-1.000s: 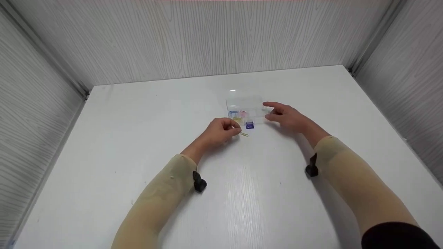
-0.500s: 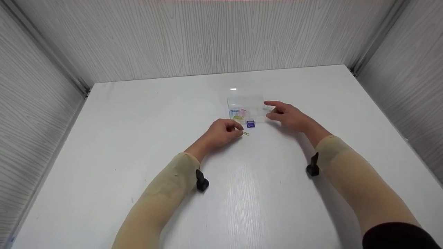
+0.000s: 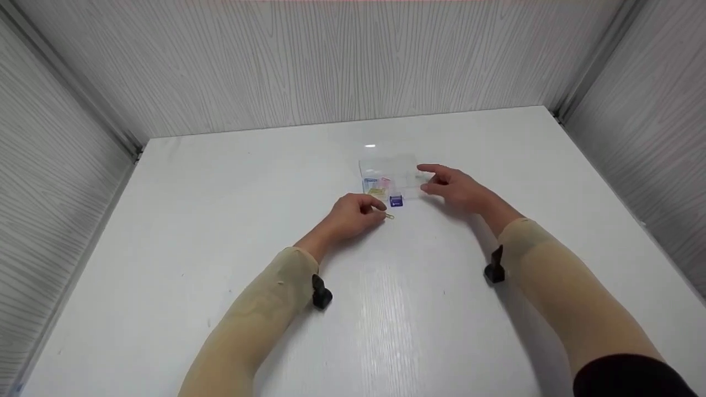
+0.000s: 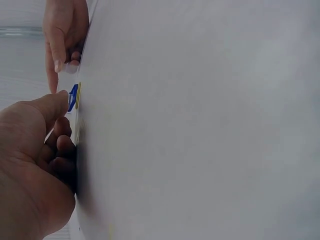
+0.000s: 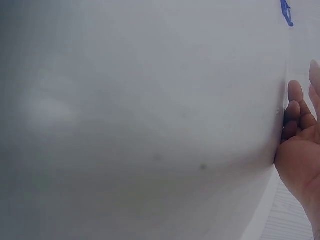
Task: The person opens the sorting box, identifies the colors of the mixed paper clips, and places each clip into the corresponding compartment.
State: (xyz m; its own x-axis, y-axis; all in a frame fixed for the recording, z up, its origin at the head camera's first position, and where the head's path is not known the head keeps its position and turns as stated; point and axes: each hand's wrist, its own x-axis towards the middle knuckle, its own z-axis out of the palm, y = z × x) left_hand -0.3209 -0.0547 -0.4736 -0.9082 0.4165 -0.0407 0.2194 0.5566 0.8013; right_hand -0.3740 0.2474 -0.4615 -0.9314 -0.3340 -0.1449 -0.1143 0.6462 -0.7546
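Note:
A yellow paper clip [image 3: 390, 216] lies on the table just in front of the clear plastic box [image 3: 408, 190]. My left hand [image 3: 353, 218] has its thumb tip at the clip's left end, and a gap shows between thumb and index finger. In the left wrist view the paper clip [image 4: 78, 95] lies beyond the thumb, near the blue latch [image 4: 73, 97]. My right hand [image 3: 455, 187] is at the box's right end, index finger and thumb spread apart; whether both touch it is unclear. Blue, pink and yellow paper clips [image 3: 377, 191] sit in the left compartments.
The box's transparent lid [image 3: 389, 164] stands folded back behind it. Its blue latch [image 3: 396, 201] points to the front. White table [image 3: 353, 309] runs around, with a wood-grained panel [image 3: 331, 60] at the back and panels at both sides.
The left thumb has come down toward the near end of the yellow paper clip and now covers a bit of it. The right hand and box stay put; the head view shifts slightly.

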